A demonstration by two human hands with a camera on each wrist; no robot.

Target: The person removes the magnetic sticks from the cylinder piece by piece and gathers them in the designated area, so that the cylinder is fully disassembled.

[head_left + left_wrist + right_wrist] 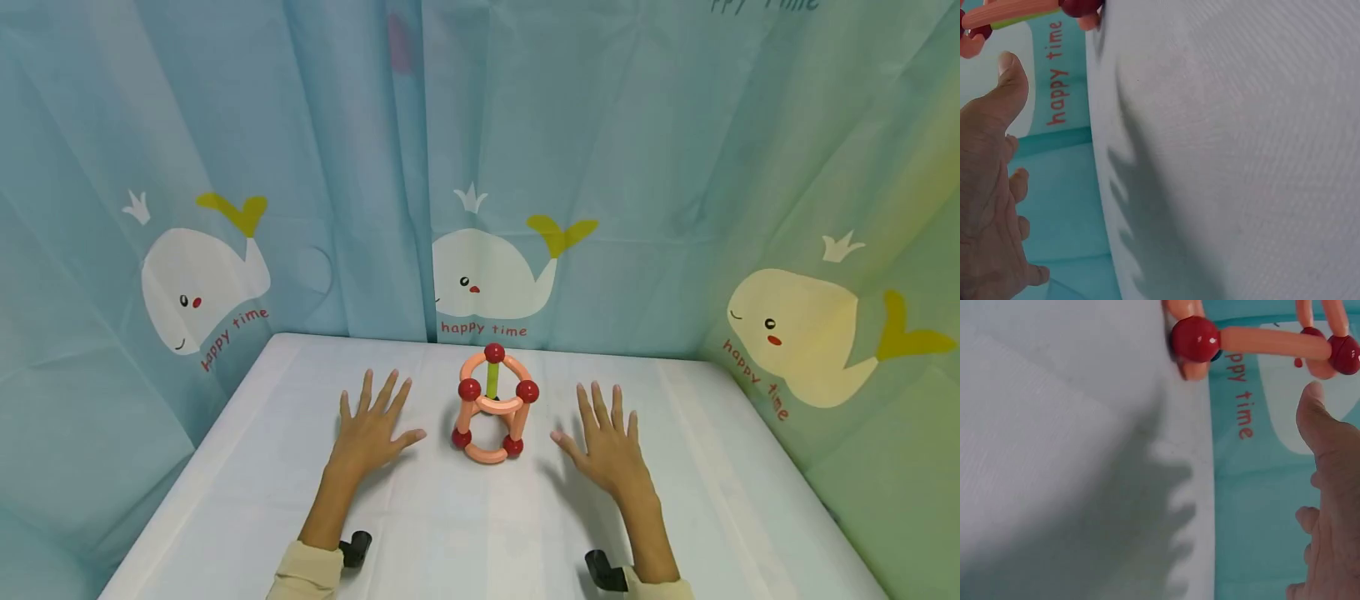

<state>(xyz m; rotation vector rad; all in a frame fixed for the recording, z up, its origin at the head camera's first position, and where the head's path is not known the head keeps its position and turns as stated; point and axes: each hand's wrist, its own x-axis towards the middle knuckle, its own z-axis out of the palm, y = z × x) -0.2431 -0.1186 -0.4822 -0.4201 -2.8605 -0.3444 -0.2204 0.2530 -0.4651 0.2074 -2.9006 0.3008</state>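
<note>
A toy frame of orange rods and red balls (486, 406) stands upright on the white table, with one green rod (492, 380) at its back. To its left, my left hand (370, 433) is spread flat above the table, fingers straight, touching nothing. My right hand (609, 446) hovers likewise on the other side, thumb toward the toy and apart from it. The left wrist view shows the left thumb (1013, 84) below part of the toy. In the right wrist view, the right thumb (1316, 419) is near a red ball (1195, 339) and an orange rod (1272, 342).
The white table (487, 533) ends at a blue-green curtain (375, 167) printed with whales, which also hangs along both sides. A black wrist mount (357, 549) sits by the left sleeve, and another black mount (604, 572) by the right sleeve.
</note>
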